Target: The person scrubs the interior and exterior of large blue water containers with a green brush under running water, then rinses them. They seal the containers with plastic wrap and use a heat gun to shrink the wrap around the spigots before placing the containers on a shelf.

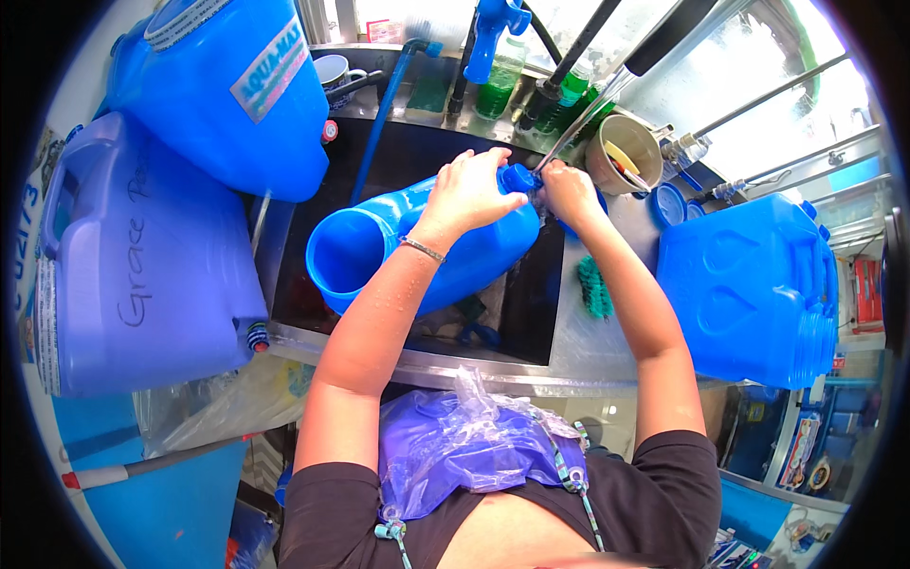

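A blue plastic water container (490,256) lies tilted over the dark sink basin (537,320), its wide uncapped mouth facing left towards me. My left hand (473,188) grips its upper side, fingers spread beside a small blue cap (517,178). At the container's far right end is my right hand (567,192), with fingers curled. A thin metal rod with a black handle (672,35) comes down beside those fingers; whether they hold the rod or the container's end is hidden. A green scrubbing brush (595,288) lies on the steel counter near my right forearm.
A lavender container (192,249) and a blue container (284,156) stand at the left. Another blue container (732,291) rests on the right. Behind the basin are a blue pipe (384,114), bottles with green liquid (498,92), a beige pot (604,163) and blue lids (668,205).
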Tool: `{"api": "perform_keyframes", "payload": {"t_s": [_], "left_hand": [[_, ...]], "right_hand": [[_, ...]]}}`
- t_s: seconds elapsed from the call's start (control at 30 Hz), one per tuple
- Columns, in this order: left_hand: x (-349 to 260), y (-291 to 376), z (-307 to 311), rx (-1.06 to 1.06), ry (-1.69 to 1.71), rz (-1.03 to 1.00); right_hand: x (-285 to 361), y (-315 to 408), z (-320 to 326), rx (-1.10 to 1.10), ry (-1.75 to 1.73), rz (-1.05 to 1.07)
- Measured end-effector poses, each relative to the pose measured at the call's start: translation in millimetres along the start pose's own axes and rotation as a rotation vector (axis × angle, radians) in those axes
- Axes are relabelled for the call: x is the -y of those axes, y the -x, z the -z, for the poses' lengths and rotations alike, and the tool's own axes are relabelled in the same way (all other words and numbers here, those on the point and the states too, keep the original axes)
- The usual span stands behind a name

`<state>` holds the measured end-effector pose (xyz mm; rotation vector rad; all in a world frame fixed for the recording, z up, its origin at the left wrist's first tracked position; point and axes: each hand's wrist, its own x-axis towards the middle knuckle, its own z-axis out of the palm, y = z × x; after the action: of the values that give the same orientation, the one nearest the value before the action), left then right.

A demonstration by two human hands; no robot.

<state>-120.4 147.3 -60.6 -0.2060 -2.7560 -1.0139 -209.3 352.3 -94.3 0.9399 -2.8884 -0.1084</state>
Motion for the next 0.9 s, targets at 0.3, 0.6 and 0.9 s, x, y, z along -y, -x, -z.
{"api": "perform_keyframes", "payload": {"t_s": [0.3, 0.6, 0.9], "left_hand": [[-2, 6, 5, -0.068, 0.007, 0.032], [24, 10, 9, -0.145, -0.057, -0.116], [15, -17, -10, -0.250, 0.262, -0.109]], "right_hand": [[-55, -37, -5, -0.059, 0.009, -0.387], [-36, 38, -48, 0.369, -0.030, -0.500], [10, 8, 29, -0.076, -0.784, -0.137]]}}
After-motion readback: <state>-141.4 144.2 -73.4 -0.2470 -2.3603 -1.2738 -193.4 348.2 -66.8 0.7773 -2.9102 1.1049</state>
